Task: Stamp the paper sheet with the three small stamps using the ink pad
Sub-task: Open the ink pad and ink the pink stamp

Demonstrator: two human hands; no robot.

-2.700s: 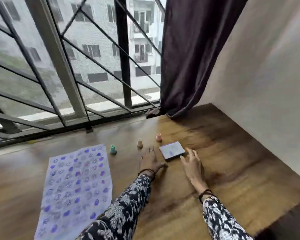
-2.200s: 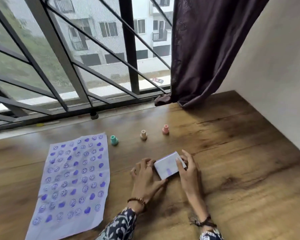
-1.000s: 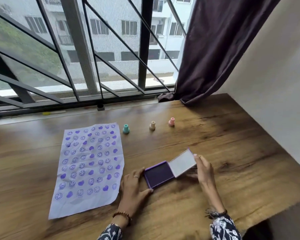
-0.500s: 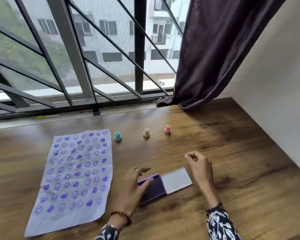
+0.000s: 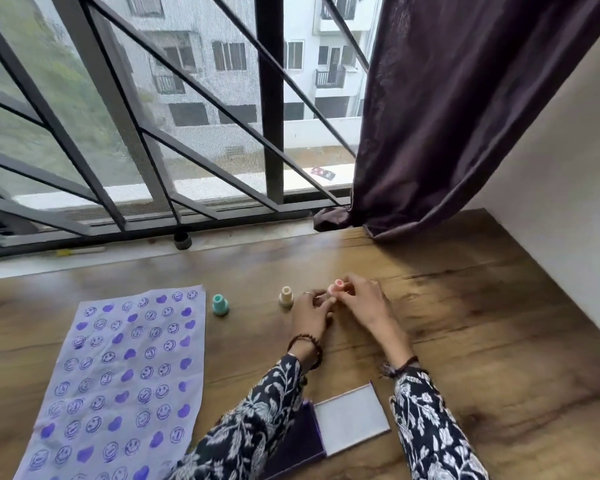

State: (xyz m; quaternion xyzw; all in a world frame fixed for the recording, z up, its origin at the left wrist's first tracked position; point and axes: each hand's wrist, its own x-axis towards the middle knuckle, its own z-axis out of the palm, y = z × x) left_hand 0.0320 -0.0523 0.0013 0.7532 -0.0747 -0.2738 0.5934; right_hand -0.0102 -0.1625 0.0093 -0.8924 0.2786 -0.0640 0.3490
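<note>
Both hands meet over the far middle of the wooden table, closed around the pink stamp: the left hand pinches its lower part with the fingertips, and the right hand curls around it from the other side, so only the stamp's pink top shows between them. Just to the left stands the beige stamp, upright on the table, and further left the teal stamp, beside the paper sheet's top corner. That sheet lies flat, covered in purple smiley faces and hearts. Near the table's front edge the ink pad lies open, its lid flat to the right and its dark pad half hidden under the left patterned sleeve.
</note>
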